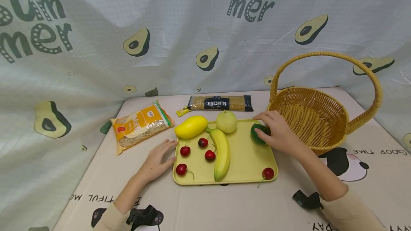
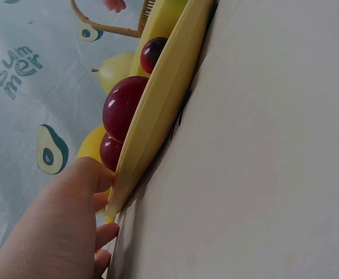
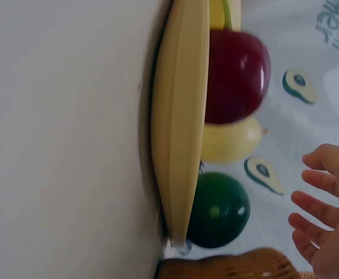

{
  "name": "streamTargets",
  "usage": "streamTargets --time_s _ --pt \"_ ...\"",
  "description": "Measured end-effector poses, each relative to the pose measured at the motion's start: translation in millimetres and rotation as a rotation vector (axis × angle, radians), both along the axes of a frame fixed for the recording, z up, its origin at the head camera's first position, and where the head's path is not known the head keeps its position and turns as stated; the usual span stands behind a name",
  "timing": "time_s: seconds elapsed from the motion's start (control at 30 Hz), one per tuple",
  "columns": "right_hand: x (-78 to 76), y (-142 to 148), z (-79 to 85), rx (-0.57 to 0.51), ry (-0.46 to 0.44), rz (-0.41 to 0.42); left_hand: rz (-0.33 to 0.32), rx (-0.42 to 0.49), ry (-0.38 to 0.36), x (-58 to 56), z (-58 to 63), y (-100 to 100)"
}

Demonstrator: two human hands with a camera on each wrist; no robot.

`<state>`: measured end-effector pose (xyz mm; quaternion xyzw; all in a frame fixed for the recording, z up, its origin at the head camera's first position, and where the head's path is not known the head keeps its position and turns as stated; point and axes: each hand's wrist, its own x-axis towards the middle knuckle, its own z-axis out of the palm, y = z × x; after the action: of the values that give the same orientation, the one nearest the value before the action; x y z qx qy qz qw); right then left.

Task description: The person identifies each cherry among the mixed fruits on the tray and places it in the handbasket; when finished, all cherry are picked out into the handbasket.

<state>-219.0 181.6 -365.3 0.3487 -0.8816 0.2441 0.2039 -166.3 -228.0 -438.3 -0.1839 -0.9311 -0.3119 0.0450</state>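
Pale avocado-printed cloth (image 1: 173,19) behind whitish desk (image 1: 244,206). Just below fingers of right hand (image 1: 282,133), the nearer: glossy dark-green round fruit (image 3: 219,212) on yellow rectangular tray (image 1: 240,163), no clear long axis. Nothing in parted right fingers; relaxed left hand (image 1: 155,164) at tray edge.

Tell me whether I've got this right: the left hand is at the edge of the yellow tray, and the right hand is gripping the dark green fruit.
Not quite: the right hand is not gripping the dark green fruit; the right wrist view shows a gap between them. The left hand is at the edge of the yellow tray.
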Motion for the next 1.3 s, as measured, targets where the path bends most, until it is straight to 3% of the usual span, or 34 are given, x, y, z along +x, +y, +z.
streamTargets --time_s 0.3,0.63,1.03,1.3 --pt "12.0 -28 0.3 0.057 0.065 0.069 0.0 -0.005 -0.002 -0.6 -0.2 0" --pt "21.1 -55 -3.1 0.111 0.021 0.146 -0.005 -0.001 -0.002 -0.9 0.6 0" --pt "24.1 -93 -17.0 0.156 0.053 0.248 -0.003 -0.006 -0.001 -0.9 0.5 -1" --pt "21.6 -110 -28.4 0.215 0.062 0.244 -0.008 -0.007 -0.003 -1.9 -0.5 -1"
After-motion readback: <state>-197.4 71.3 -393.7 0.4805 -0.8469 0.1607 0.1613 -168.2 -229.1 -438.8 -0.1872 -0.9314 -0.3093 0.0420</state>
